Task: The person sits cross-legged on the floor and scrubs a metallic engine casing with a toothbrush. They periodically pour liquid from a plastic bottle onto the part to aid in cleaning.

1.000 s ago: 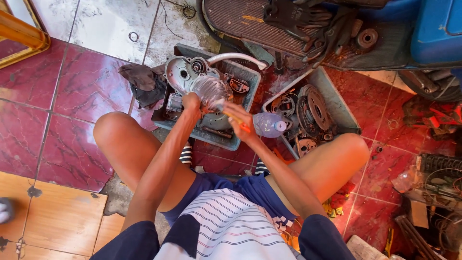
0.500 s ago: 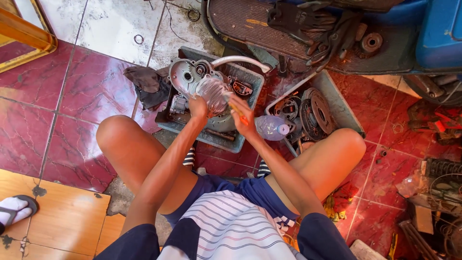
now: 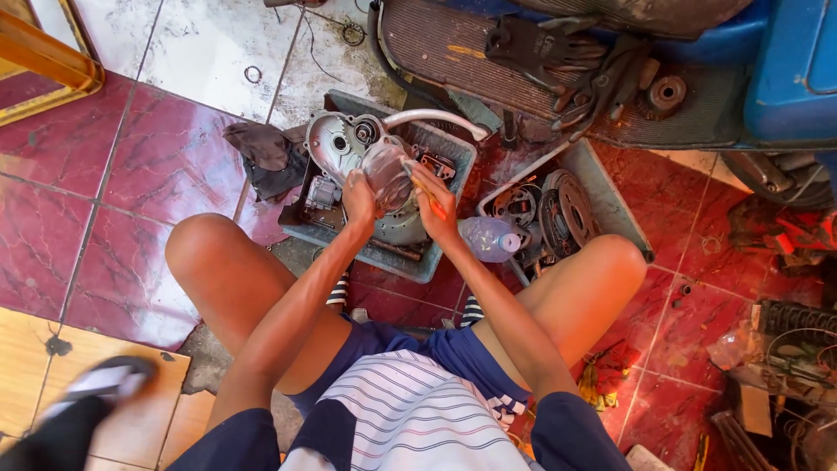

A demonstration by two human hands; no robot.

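Gripping one rounded metal engine part (image 3: 386,174), greyish and shiny, between both hands over the grey tray (image 3: 453,155). Left hand (image 3: 358,197) clasping its near-left side, fingers curled around the rim. Right hand (image 3: 434,202) closing on a thin orange-handled tool (image 3: 430,199), tip pressing against the part's right edge. Likely feeling heavy and rigid, probably oily and slippery; best gripping at the rim, not the smooth dome.

Sitting just beyond the left hand: one larger silvery engine casing (image 3: 336,139) inside the tray, one curved pale pipe (image 3: 436,119) arching above the right hand. Lying just right of the right hand: one clear plastic bottle (image 3: 488,237), leaning against a second tray (image 3: 610,196) holding several dark round discs, count unclear. Resting well left of the left hand: one dark rag (image 3: 266,153) on the red tiles. Lying far beyond: two black gloves (image 3: 558,52) on a blue scooter's footboard (image 3: 453,48).
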